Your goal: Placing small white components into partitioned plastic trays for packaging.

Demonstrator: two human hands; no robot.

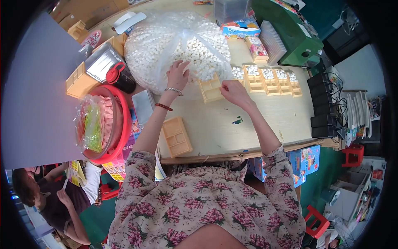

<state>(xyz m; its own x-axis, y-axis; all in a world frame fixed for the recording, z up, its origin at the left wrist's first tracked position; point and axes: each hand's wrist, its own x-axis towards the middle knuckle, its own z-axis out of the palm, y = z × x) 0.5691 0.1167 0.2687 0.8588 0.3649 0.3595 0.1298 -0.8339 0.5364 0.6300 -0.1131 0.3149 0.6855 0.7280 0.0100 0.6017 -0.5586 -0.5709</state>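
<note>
Both hands [177, 74] [233, 91] beside tray [210, 89]

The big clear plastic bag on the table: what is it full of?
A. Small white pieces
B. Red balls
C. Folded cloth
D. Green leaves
A: the clear plastic bag is packed with small white pieces, and the left hand rests on them beside a tan compartment tray.
</note>
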